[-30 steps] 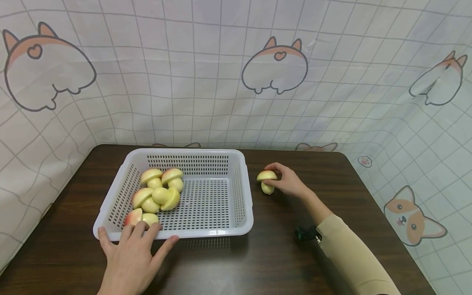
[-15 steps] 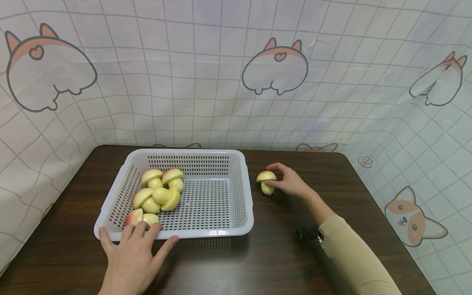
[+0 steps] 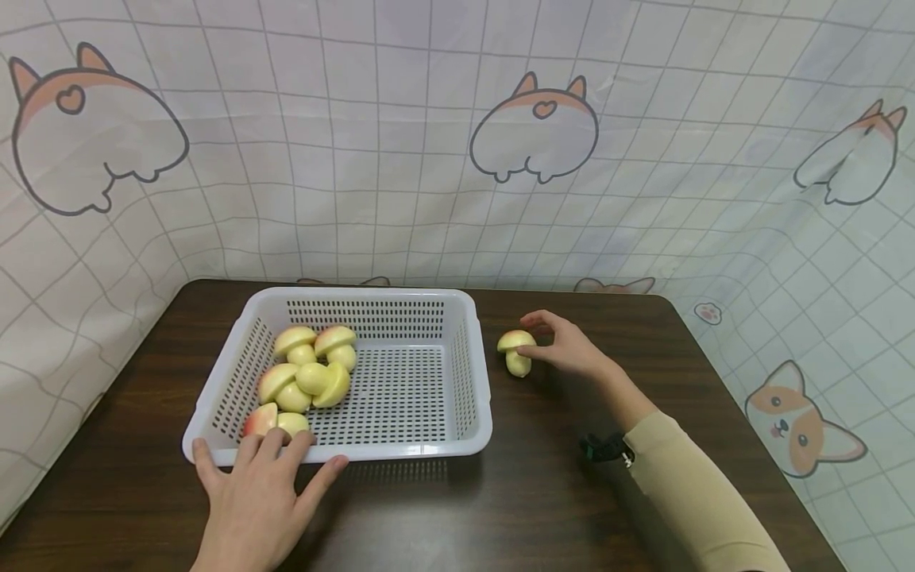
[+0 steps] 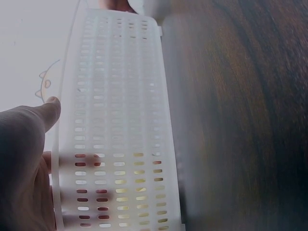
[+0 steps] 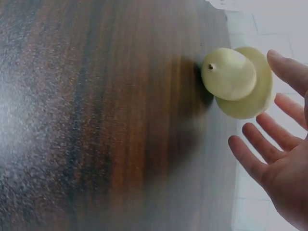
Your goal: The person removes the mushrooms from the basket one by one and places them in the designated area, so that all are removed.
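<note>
In the head view, a pale yellow mushroom-shaped piece with a reddish cap top stands upright on the table, right of a white slotted basket. My right hand is just right of it, fingers spread; in the right wrist view the thumb is close to the cap, contact unclear. My left hand holds the basket's near rim at the left. Its fingers reach over the rim and show through the slots in the left wrist view. Several similar pieces lie in the basket's left half.
A dark wooden table carries everything. A small black object shows by the right sleeve. A pale checked cloth with cartoon dogs hangs behind the table and along its sides.
My right hand has loosened from the mushroom-shaped piece and drawn slightly right, its fingers parting from the cap. The piece stands where it was. My left hand and the basket have not visibly moved.
</note>
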Demonstrator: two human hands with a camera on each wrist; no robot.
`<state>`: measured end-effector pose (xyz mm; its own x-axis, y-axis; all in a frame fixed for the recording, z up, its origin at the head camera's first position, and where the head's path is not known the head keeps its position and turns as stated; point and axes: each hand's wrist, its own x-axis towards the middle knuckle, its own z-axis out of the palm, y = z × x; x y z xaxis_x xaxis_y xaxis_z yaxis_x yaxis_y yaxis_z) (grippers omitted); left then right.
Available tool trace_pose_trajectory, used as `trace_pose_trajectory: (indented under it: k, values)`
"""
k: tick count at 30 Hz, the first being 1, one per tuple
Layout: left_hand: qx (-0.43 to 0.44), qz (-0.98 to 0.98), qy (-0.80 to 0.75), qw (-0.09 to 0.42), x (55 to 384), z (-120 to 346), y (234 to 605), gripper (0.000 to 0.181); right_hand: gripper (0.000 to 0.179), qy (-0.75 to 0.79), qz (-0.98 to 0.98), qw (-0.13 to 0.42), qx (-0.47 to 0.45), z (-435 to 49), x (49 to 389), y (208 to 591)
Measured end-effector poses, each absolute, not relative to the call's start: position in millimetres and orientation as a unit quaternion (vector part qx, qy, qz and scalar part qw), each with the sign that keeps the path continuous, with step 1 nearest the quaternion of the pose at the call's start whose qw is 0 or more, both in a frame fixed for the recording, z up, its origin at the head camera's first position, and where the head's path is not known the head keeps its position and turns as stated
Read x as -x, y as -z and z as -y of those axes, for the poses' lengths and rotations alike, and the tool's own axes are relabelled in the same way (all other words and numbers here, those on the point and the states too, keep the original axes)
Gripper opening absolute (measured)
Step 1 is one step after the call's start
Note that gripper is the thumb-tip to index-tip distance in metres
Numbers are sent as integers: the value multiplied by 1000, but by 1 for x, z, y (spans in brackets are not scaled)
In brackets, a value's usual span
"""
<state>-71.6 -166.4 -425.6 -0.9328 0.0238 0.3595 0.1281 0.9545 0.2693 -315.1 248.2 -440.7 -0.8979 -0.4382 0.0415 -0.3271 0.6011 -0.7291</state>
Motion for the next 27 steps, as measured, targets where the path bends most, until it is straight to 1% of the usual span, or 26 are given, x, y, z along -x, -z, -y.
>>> trace_pose_trajectory:
  k: [8,18,27]
  values:
    - [43,970,148,189,71,166,426,53,53,389,-894,70,213,-245,315,424]
    - [35,974,147,167,71,165,424,54,51,360,-900,60,237,-234,318,393]
    - [30,976,144,159,72,165,424,55,46,367,-886,65,276,-209,320,365]
